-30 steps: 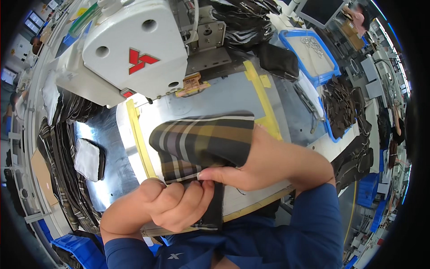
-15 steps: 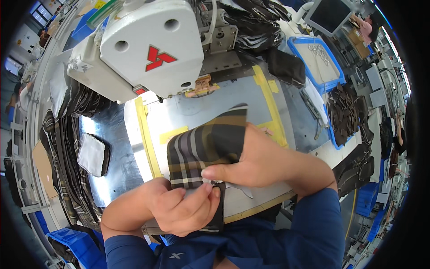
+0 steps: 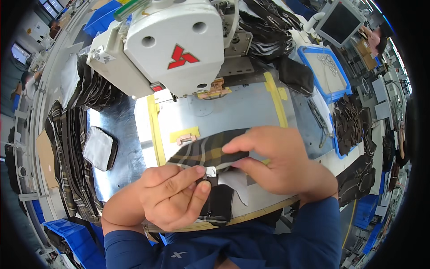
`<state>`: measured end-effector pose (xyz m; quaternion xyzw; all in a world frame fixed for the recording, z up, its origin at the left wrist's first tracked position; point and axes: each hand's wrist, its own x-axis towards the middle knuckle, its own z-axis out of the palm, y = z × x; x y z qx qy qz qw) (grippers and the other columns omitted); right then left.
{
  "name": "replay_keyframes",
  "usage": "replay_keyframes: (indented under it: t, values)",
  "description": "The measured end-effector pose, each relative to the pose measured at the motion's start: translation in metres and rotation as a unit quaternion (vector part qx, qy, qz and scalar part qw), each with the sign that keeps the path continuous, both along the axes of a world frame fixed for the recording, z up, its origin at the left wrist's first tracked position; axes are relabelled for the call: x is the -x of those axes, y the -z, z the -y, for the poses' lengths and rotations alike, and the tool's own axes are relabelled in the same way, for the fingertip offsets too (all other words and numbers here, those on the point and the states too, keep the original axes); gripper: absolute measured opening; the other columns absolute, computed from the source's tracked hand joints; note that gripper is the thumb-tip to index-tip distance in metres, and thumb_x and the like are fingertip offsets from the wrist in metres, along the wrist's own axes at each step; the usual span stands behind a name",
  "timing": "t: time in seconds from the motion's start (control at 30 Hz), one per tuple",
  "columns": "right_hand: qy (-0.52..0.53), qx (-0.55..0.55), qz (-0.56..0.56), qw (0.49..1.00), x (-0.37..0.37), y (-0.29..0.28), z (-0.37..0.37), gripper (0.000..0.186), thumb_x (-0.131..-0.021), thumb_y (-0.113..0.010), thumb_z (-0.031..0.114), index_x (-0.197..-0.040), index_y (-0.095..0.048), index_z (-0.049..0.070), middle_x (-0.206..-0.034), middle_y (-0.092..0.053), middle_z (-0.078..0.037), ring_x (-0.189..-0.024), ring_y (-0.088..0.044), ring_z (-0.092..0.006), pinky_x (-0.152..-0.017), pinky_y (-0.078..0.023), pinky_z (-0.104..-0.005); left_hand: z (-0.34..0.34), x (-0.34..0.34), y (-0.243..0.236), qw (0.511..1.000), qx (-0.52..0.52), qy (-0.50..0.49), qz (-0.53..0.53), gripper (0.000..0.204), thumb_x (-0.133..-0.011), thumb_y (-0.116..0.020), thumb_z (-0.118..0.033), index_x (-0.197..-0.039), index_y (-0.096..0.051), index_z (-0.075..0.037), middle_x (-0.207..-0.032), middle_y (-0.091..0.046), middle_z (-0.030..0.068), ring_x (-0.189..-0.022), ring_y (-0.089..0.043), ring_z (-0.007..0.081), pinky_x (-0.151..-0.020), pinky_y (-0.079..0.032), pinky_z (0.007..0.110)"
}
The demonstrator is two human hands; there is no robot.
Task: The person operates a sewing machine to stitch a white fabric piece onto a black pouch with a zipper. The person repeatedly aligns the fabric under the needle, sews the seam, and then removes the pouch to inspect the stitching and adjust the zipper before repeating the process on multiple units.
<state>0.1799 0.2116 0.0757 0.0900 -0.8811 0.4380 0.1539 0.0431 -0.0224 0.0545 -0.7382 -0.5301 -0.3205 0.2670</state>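
My left hand (image 3: 172, 197) is closed on a dark fabric strip (image 3: 220, 201), fingertips beside a small shiny white tab (image 3: 210, 172). My right hand (image 3: 280, 163) holds the plaid fabric (image 3: 201, 151) by its right part, between thumb and forefinger. The plaid lies slanted above the strip, and a pale layer (image 3: 235, 184) sticks out below it. Beyond it a small pinkish block (image 3: 186, 138) rests on yellow tape on the metal work plate (image 3: 228, 112). The white sewing machine head (image 3: 152, 58) stands over the plate's far side.
Plaid piles (image 3: 67, 157) and white padded squares (image 3: 97, 148) lie left. Blue trays (image 3: 313, 56), dark scraps (image 3: 349, 121), and a monitor (image 3: 338, 22) are right. A blue crate (image 3: 76, 244) sits lower left. Co-workers appear at the far edges, one in pink (image 3: 371, 38).
My right hand has shifted right, its forefinger now over the plaid's top. The plaid flap is lower and folded away from me, uncovering the white tab and pale layer beside my left fingertips.
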Motion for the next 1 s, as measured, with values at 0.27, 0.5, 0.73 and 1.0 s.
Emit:
replay_keyframes:
  t: [0.27,0.5,0.73,1.0]
  values:
    - [0.049,-0.256,-0.240,0.935,0.004,-0.005,0.009,0.021,-0.070,-0.077,0.012,-0.090,-0.071,0.008,-0.088,-0.063,-0.002,-0.089,-0.063,-0.0222,-0.073,-0.049,-0.0366,-0.010,-0.004,0.006,0.997,-0.031,0.065,0.002,0.015,-0.078,-0.077,0.008,-0.075,-0.070,-0.005,-0.078,-0.055,0.0025,-0.084,-0.077,0.0265,-0.068,-0.054,0.033]
    - [-0.081,-0.251,-0.267,0.927,0.001,0.008,0.002,0.021,-0.072,-0.078,0.011,-0.093,-0.078,0.007,-0.103,-0.073,-0.005,-0.090,-0.063,-0.0234,-0.072,-0.048,-0.0383,-0.015,-0.009,0.024,0.990,-0.080,0.120,0.001,0.016,-0.080,-0.074,0.009,-0.084,-0.068,-0.005,-0.080,-0.062,0.0038,-0.093,-0.075,0.0283,-0.073,-0.055,0.035]
    - [-0.136,-0.035,-0.079,0.987,0.009,-0.019,-0.006,0.024,-0.080,-0.081,0.010,-0.103,-0.077,0.006,-0.102,-0.073,-0.005,-0.099,-0.067,-0.0261,-0.079,-0.052,-0.0396,-0.009,0.000,0.001,0.995,0.009,0.065,0.070,0.013,-0.078,-0.080,0.008,-0.081,-0.069,0.000,-0.076,-0.054,0.0039,-0.084,-0.077,0.0308,-0.069,-0.058,0.036]
    - [-0.095,-0.147,-0.263,0.949,0.013,0.011,0.003,0.022,-0.079,-0.075,0.011,-0.098,-0.073,0.001,-0.093,-0.068,-0.008,-0.082,-0.066,-0.0241,-0.069,-0.051,-0.0363,-0.010,0.000,0.003,0.998,-0.009,0.055,0.037,0.015,-0.079,-0.084,0.001,-0.088,-0.072,-0.002,-0.079,-0.059,0.0044,-0.090,-0.077,0.0302,-0.071,-0.060,0.038]
